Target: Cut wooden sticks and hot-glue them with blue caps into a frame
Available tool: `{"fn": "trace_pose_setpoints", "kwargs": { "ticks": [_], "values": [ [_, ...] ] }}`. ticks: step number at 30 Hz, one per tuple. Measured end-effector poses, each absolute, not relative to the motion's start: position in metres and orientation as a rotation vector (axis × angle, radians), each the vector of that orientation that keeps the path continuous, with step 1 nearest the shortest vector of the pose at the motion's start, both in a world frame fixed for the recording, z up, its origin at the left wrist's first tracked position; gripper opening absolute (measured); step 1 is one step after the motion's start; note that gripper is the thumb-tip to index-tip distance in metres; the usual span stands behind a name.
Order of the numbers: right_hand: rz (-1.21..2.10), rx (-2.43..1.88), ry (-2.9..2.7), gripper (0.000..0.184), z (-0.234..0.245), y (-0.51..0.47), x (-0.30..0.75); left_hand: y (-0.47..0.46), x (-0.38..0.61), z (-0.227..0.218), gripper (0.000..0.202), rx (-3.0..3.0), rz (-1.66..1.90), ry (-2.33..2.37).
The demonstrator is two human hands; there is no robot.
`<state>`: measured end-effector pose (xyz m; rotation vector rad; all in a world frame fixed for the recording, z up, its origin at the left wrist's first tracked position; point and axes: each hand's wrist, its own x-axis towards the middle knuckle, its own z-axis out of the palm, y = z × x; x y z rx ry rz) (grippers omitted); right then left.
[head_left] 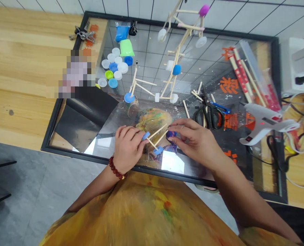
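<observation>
My left hand pinches one end of a small frame of thin wooden sticks with blue bottle-cap wheels on its axle. My right hand is closed, its fingertips at the far end of one of the frame's two long sticks. A dark blue-purple patch shows under those fingertips; I cannot tell what it is. Beyond my hands stands another stick piece with a blue cap wheel. Farther right is a longer stick model with white wheels and a blue lump.
The mirror-like framed board carries bottle caps, clay packets, black sheets and black-handled scissors. A white glue gun with cables lies right, near packaged sticks. Keys sit at the far left corner.
</observation>
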<state>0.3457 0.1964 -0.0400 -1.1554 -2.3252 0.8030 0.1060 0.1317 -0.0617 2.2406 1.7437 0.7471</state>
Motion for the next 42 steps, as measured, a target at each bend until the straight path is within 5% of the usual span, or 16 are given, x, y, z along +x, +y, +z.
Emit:
{"fn": "trace_pose_setpoints", "kwargs": {
  "ticks": [10,34,42],
  "values": [
    [0.646,-0.809,-2.530,0.024,-0.063,0.198,0.332,0.132,0.105,-0.062,0.033,2.238,0.746,1.665],
    [0.693,-0.805,-2.260,0.015,-0.081,0.188,0.327,0.133,0.105,-0.064,0.023,2.240,0.807,1.728],
    [0.669,-0.795,-2.270,0.014,-0.082,0.189,0.327,0.129,0.088,-0.055,0.034,1.949,0.975,1.748]
  ]
}}
